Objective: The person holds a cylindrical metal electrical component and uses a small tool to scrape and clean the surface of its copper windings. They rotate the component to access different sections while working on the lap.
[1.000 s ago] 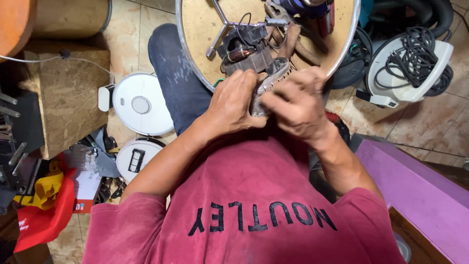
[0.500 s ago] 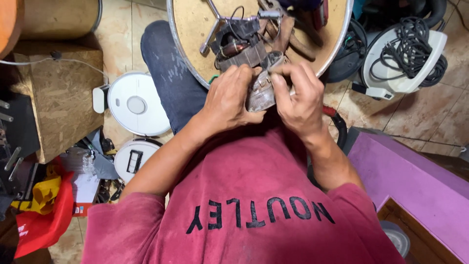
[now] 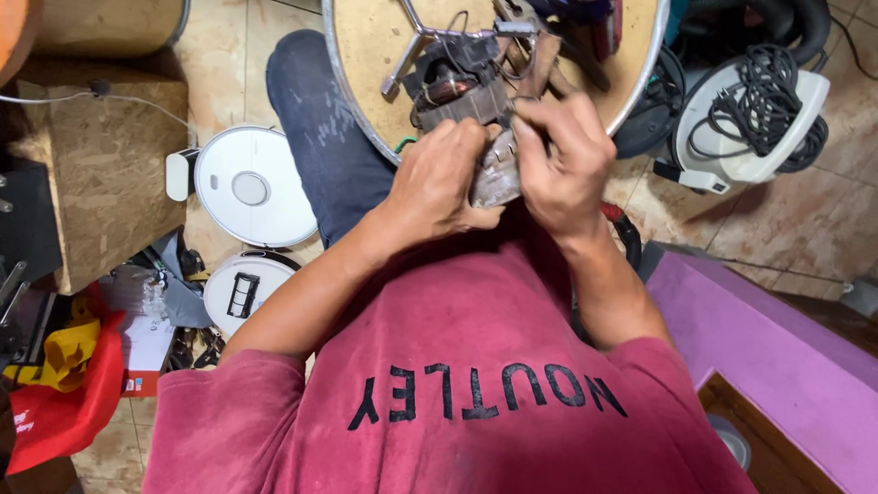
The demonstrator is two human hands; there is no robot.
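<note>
Both hands, left hand (image 3: 439,183) and right hand (image 3: 567,160), are gripping a small grey metal part (image 3: 497,174) with closed fingers, just beside the round wooden metal-rimmed tray (image 3: 366,55) holding a dark electric motor (image 3: 457,87)

Repair workshop: 2 robot vacuums (image 3: 254,187), motor (image 3: 455,84), coiled cords (image 3: 765,101).

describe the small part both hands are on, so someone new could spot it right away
Start at the round metal-rimmed tray at top centre. Just below its near rim, the left hand and right hand meet around a small grey, grimy metal part. Unlike the dark motor with copper windings lying in the tray, it is held up off the tray, pinched between the fingers.
</note>
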